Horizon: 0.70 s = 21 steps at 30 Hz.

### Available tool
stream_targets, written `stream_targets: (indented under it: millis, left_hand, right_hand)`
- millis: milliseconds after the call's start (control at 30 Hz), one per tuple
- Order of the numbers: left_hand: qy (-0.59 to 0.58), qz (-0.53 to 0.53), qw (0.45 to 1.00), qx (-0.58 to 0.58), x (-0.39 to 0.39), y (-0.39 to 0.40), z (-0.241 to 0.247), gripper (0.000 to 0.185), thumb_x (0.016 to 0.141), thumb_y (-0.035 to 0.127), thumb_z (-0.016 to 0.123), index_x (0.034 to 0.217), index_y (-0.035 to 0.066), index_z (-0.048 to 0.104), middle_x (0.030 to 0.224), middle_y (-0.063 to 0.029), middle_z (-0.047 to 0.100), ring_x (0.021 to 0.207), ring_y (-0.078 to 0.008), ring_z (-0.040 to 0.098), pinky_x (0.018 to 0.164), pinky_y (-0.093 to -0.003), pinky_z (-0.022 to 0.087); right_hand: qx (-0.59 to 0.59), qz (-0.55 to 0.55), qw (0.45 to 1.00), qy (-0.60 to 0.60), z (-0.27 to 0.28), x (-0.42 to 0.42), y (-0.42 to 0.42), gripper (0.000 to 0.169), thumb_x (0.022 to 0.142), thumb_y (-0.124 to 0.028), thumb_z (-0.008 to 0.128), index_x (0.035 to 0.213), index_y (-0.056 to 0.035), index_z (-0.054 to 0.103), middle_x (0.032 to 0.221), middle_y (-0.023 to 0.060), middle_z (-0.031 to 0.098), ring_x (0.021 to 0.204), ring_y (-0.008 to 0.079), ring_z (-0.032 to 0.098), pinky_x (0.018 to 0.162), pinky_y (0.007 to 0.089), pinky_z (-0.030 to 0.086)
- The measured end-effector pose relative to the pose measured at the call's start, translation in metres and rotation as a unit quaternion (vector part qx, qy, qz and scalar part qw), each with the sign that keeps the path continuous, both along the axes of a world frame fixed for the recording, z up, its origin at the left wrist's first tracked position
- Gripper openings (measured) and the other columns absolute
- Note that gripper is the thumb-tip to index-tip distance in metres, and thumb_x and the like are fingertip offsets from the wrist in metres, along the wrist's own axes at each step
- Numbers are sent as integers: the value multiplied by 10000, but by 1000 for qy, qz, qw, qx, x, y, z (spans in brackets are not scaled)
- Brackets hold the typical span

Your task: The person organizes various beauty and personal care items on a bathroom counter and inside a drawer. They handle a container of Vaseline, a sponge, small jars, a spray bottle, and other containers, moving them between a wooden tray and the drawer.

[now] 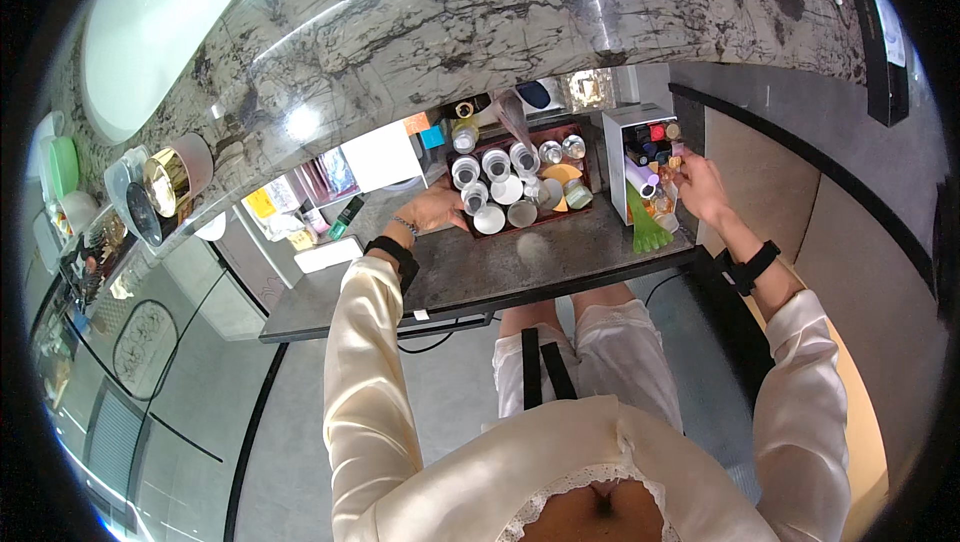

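Observation:
A dark red tray (481, 233) sits on the grey shelf, crowded with several silver-capped jars and bottles (496, 165) and round pale lids (489, 219). At its left end my left hand (435, 208) grips the rim, thumb towards the front. A white open-fronted box (616, 159) stands right of the tray, packed with small bottles, a lilac tube (643, 177) and dark and red-capped items (658, 132). My right hand (703, 183) is at the box's right side, fingertips against small items near its opening; whether it grips one is hidden. A green hand-shaped scraper (651, 233) hangs out in front.
A marble counter (450, 24) overhangs the shelf (480, 272), with a white basin (165, 24) and cups (176, 174) at left. A white bin of packets (274, 204) and a green bottle (346, 216) lie left of my left hand. A panel wall (772, 189) stands close at right.

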<state>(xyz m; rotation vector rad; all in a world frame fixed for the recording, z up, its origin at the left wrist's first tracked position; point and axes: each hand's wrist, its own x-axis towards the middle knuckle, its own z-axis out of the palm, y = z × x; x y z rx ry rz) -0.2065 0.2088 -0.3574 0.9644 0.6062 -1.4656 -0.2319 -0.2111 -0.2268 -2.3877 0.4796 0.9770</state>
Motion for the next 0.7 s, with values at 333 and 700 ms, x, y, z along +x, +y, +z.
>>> stream_targets:
  millis: [333,700]
  left_hand:
    - [-10,-16,1000,11,2,-19,-3,467,869,3,534,1301,50,366,1204,-108,515,1019,-269,570,760,-446,560]
    - [-76,30,986,143,-21,-41,19,667,856,-27,457,1437,138,174,1336,-100,378,1056,-225,535,804,-386,529]
  right_hand:
    - [35,-61,997,-9,-5,-14,-14,304,771,37,544,1070,-15,556,783,218,622,777,391,606,672,405,477]
    - [34,-35,998,-27,-8,-30,-18,304,764,10,559,1067,-6,549,805,232,618,806,410,594,692,446,466]
